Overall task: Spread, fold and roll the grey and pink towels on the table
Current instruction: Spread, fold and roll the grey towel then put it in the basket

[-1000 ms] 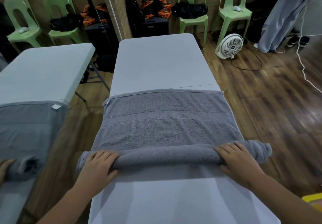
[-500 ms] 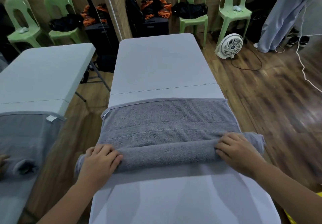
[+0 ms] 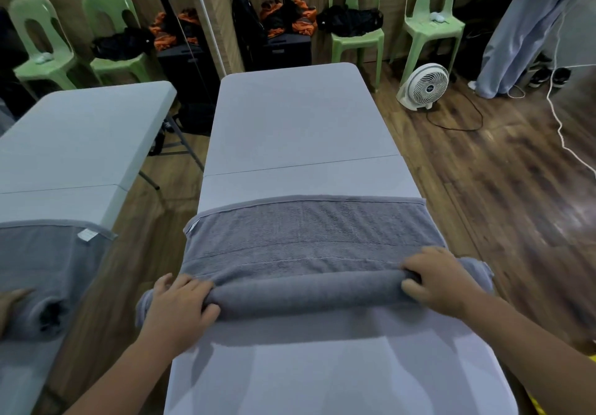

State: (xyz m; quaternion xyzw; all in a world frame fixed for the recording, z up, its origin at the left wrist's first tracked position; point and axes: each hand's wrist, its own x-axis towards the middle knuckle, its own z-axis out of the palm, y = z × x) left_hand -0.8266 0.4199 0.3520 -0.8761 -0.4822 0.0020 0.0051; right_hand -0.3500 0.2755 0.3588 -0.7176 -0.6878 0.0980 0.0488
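One grey towel [image 3: 306,240] lies across the table [image 3: 300,130], half rolled toward the far edge. Two hands work it: the left hand [image 3: 180,305] and right hand [image 3: 442,280] each curl fingers over the roll's ends.

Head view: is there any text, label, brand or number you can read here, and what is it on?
Nothing legible.
Towel tag: white, no print can be made out.
Fan hub badge: dark, too small to read.
Mirrored tag at left: too blurred to read.
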